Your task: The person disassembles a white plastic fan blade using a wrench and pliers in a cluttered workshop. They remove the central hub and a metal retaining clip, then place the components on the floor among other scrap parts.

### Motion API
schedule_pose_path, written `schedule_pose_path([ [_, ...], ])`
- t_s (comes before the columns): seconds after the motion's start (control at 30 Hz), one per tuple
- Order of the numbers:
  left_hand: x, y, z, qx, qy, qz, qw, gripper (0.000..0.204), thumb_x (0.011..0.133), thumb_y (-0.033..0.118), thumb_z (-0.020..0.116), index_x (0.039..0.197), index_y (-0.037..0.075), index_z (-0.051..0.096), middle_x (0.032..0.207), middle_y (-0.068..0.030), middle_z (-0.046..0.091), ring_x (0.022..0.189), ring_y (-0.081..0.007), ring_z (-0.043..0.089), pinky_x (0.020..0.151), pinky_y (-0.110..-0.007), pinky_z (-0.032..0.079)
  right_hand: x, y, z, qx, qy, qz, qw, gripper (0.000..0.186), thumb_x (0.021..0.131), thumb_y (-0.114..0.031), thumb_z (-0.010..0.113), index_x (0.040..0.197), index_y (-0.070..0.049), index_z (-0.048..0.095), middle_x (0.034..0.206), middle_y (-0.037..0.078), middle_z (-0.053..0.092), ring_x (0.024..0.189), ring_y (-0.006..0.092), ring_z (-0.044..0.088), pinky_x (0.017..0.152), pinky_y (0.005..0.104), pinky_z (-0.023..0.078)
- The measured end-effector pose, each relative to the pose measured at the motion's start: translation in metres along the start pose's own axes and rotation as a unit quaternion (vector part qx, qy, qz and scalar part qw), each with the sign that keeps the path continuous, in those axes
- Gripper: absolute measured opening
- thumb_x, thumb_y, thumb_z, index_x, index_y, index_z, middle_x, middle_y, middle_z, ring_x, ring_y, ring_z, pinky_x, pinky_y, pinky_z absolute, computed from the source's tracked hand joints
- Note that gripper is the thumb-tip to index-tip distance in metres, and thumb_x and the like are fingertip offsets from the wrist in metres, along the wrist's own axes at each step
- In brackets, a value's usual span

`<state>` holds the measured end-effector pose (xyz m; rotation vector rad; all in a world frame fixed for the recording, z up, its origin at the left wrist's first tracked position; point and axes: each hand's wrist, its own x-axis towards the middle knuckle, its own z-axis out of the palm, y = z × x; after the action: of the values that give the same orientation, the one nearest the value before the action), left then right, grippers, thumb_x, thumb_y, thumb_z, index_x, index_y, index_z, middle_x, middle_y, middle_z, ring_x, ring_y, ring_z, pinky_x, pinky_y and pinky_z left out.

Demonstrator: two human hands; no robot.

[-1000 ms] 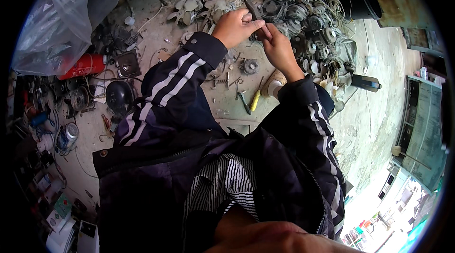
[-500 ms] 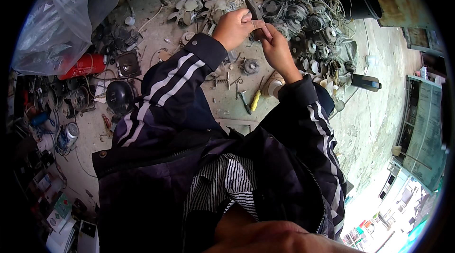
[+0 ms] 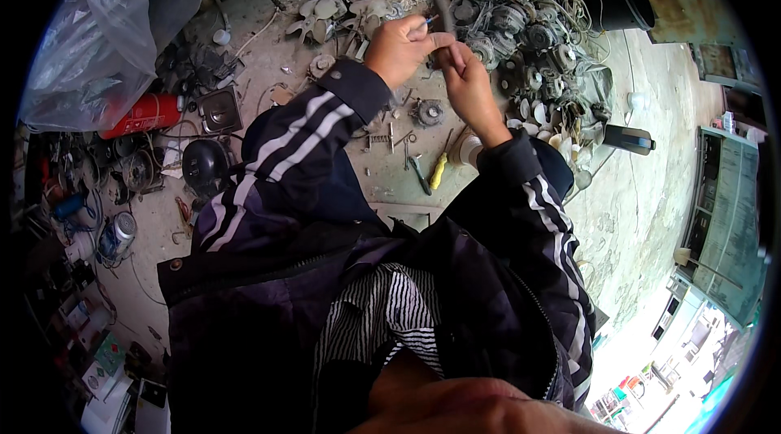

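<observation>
My left hand (image 3: 399, 52) and my right hand (image 3: 473, 92) meet out in front of me, above the floor, both with curled fingers. A dark bar-shaped tool (image 3: 443, 13), smeared by motion, sticks up from my right hand; its lower part is hidden by the fingers. At the fingertips of my left hand a thin piece with a blue end (image 3: 429, 21) shows; the rest of it I cannot make out. Below the hands lie a small round motor part (image 3: 429, 113), a yellow-handled tool (image 3: 439, 171), dark-handled pliers (image 3: 420, 175) and a spring (image 3: 380, 140).
A heap of dismantled motors (image 3: 508, 19) and cables fills the far side. Grey fan blades (image 3: 316, 19) lie far left. Nearby are a red cylinder (image 3: 146, 114), a clear plastic sheet (image 3: 122, 19), a black bucket (image 3: 622, 3) and a cream cup-like container (image 3: 468, 148).
The dark tool has tilted more upright and is now blurred. A blue-ended thin piece now shows at my left fingertips. Both hands have hardly shifted.
</observation>
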<state>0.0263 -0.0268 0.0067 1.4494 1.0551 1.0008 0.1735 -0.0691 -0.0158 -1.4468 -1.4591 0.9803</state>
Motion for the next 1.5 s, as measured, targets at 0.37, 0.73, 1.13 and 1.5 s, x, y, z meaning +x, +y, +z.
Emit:
schedule_pose_path([
  [0.37, 0.018, -0.005, 0.001, -0.238, -0.060, -0.068, 0.967, 0.043, 0.088, 0.044, 0.060, 0.068, 0.015, 0.035, 0.062, 0.0087, 0.033, 0.052, -0.0016, 0.027, 0.047, -0.019, 0.024, 0.018, -0.012, -0.009, 0.184, -0.011, 0.076, 0.980, 0.020, 0.097, -0.022, 0.050, 0.102, -0.004, 0.058, 0.072, -0.003, 0.052, 0.066, 0.0058, 0.047, 0.063, 0.0224, 0.039],
  [0.73, 0.016, -0.004, -0.012, -0.388, -0.160, -0.176, 0.890, 0.039, 0.099, 0.049, 0.033, 0.077, 0.017, 0.035, 0.072, 0.0055, 0.035, 0.055, -0.0035, 0.027, 0.054, -0.019, 0.026, 0.019, -0.033, -0.026, 0.225, -0.079, 0.139, 0.961, 0.032, 0.088, -0.030, 0.064, 0.102, -0.004, 0.054, 0.085, 0.004, 0.060, 0.051, 0.0100, 0.055, 0.027, 0.0211, 0.036],
  [1.13, 0.012, -0.011, -0.013, -0.283, -0.184, -0.180, 0.924, 0.034, 0.096, 0.045, 0.046, 0.083, 0.014, 0.041, 0.072, 0.0081, 0.034, 0.057, -0.0010, 0.027, 0.052, -0.018, 0.024, 0.022, -0.034, -0.034, 0.187, -0.070, 0.130, 0.971, 0.032, 0.081, -0.015, 0.074, 0.101, -0.001, 0.053, 0.086, 0.004, 0.061, 0.058, 0.0113, 0.056, 0.046, 0.0240, 0.045],
  [1.5, 0.009, -0.016, -0.009, -0.127, -0.120, -0.097, 0.980, 0.022, 0.087, 0.025, 0.066, 0.095, 0.005, 0.064, 0.082, 0.0037, 0.061, 0.073, -0.0030, 0.052, 0.067, -0.019, 0.042, 0.025, -0.020, -0.025, 0.193, 0.031, 0.057, 0.979, 0.029, 0.080, -0.008, 0.074, 0.100, -0.001, 0.054, 0.083, 0.002, 0.062, 0.067, 0.0082, 0.054, 0.057, 0.0238, 0.046],
])
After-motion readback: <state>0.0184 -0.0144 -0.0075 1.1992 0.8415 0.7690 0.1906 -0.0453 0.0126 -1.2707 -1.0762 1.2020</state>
